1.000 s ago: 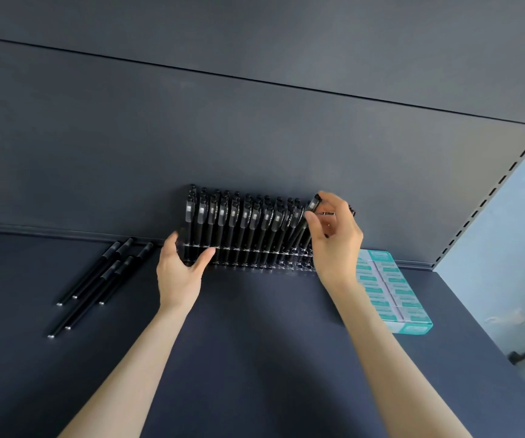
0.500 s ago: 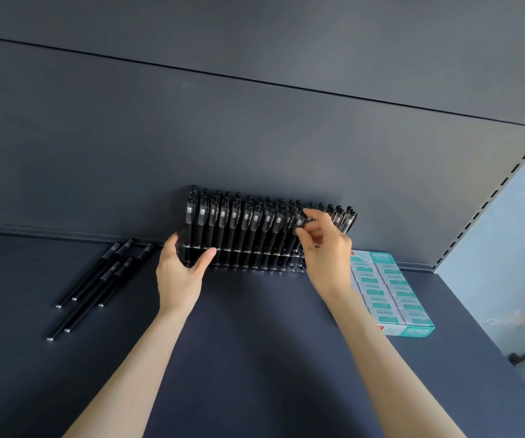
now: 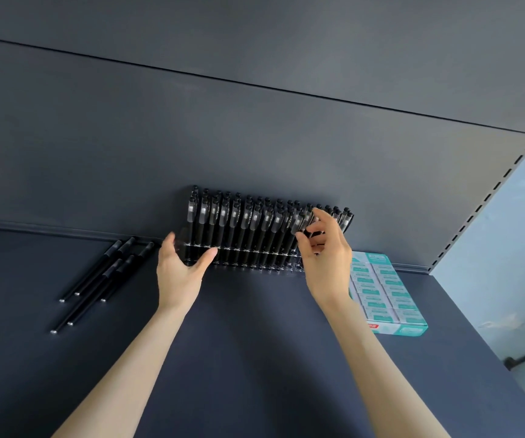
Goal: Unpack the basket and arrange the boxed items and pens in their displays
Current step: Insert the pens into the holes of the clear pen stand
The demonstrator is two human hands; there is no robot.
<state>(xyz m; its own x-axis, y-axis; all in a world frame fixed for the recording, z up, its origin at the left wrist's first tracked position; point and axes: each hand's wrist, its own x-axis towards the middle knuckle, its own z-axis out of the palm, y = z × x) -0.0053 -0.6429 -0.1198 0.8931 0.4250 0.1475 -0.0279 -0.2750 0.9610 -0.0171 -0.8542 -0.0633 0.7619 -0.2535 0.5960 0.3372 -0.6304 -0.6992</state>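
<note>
Dark shelf, pale wall, perhaps a black handle.

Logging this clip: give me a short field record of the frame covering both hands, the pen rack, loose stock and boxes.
left hand: grips the left end of the pen display
right hand: pinches a pen towards the display's right end; the pen is tilted
pen display: clear rack standing against the back panel, rows of black pens upright in it
loose pens: several, lying on the shelf left of the display
teal boxes: packed in rows, flat on the shelf right of the display
</note>
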